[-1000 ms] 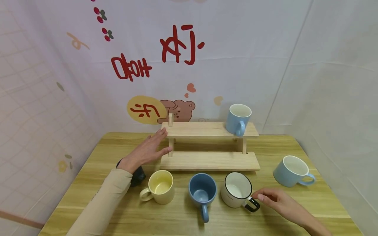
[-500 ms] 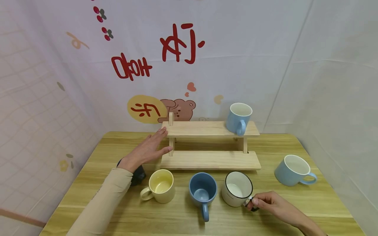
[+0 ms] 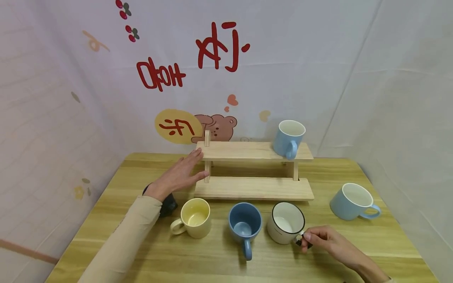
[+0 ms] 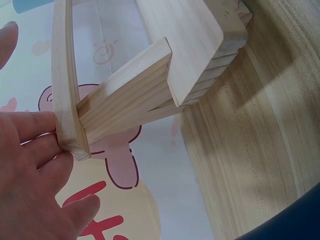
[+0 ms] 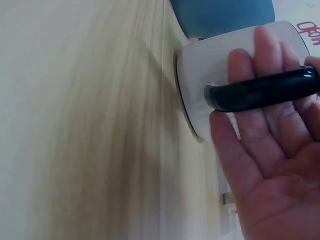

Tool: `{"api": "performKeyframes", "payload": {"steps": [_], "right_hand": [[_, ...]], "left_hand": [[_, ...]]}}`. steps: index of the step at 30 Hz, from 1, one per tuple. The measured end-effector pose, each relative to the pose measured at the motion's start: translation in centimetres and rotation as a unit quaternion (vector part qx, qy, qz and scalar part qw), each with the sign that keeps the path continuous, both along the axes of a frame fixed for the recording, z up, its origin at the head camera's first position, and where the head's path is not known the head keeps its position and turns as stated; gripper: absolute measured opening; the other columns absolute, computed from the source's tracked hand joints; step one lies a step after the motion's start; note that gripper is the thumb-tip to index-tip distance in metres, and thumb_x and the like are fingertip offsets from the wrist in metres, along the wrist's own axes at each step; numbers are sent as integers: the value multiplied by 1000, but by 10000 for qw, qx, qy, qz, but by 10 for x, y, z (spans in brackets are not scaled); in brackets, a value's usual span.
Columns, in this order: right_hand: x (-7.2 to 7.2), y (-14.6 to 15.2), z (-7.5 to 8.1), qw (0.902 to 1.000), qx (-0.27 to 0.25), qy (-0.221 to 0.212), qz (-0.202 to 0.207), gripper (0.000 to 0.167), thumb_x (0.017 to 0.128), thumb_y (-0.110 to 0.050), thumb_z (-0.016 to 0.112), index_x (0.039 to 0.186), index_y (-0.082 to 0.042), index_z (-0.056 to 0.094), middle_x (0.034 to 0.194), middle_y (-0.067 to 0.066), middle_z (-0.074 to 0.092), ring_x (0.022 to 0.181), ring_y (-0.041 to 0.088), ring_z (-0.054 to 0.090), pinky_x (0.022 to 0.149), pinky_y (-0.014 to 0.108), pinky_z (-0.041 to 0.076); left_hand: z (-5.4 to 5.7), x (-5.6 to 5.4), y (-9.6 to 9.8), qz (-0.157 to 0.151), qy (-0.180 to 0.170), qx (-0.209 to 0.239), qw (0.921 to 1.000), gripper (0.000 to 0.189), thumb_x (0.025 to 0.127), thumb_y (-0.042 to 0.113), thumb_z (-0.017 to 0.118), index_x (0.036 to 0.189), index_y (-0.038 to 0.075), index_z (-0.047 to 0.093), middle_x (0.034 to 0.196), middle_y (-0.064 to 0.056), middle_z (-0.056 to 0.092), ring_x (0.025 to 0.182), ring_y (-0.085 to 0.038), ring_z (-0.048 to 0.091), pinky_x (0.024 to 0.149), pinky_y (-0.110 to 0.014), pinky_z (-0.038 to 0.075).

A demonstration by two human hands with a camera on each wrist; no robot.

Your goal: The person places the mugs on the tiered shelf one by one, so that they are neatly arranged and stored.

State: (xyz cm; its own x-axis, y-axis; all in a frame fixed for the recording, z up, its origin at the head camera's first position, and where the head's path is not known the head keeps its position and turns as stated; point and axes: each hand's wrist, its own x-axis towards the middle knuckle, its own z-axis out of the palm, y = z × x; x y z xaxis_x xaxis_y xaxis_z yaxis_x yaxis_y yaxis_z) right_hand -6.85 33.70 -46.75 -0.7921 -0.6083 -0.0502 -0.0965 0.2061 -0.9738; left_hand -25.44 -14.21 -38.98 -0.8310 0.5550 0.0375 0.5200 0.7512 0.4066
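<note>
My right hand [image 3: 329, 243] holds the black handle [image 5: 265, 90] of a white mug [image 3: 279, 232] with a dark rim, which stands upright on the table. In the right wrist view, several fingers pass through the handle. My left hand [image 3: 180, 177] touches the left end of a two-tier wooden shelf [image 3: 244, 150] with extended fingers. Seen from the left wrist, those fingertips meet the edge of the upper board [image 4: 65, 75]. Left of the white mug are a blue mug [image 3: 245, 220] and a yellow mug [image 3: 196, 220], both upright.
A light blue mug [image 3: 288, 139] stands at the right of the shelf's upper board. Another light blue mug [image 3: 348, 206] is at the table's right side. A dark object [image 3: 168, 206] sits partly hidden behind my left wrist. A printed cloth [image 3: 283, 78] hangs behind the table.
My right hand has moved from beside the white mug's handle onto it and taken hold. My left hand stays at the shelf's end. The head view has shifted slightly.
</note>
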Motion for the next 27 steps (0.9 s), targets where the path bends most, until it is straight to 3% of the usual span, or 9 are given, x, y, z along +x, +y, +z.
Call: {"api": "performKeyframes", "payload": {"steps": [8, 16, 27], "right_hand": [[3, 4, 7, 9997, -96, 53, -235, 38, 112, 0, 33, 103, 0, 70, 94, 18, 73, 96, 25, 71, 90, 26, 52], [6, -3, 24, 9959, -129, 239, -866, 41, 112, -2, 32, 98, -2, 70, 102, 17, 74, 103, 20, 70, 92, 24, 51], [-7, -23, 42, 9842, -1406, 499, -950, 42, 111, 5, 26, 100, 5, 66, 94, 2, 73, 103, 23, 71, 95, 27, 53]], "left_hand": [[1, -3, 2, -57, 52, 53, 10000, 85, 104, 57, 53, 164, 2, 26, 173, -11, 12, 159, -29, 12, 125, -60, 14], [0, -3, 2, -38, 38, 68, 10000, 85, 104, 58, 52, 164, 3, 26, 173, -10, 11, 159, -28, 12, 125, -59, 13], [-2, -1, -1, -48, 10, 164, 9999, 85, 104, 58, 52, 163, 3, 27, 173, -10, 13, 159, -29, 13, 126, -57, 14]]}}
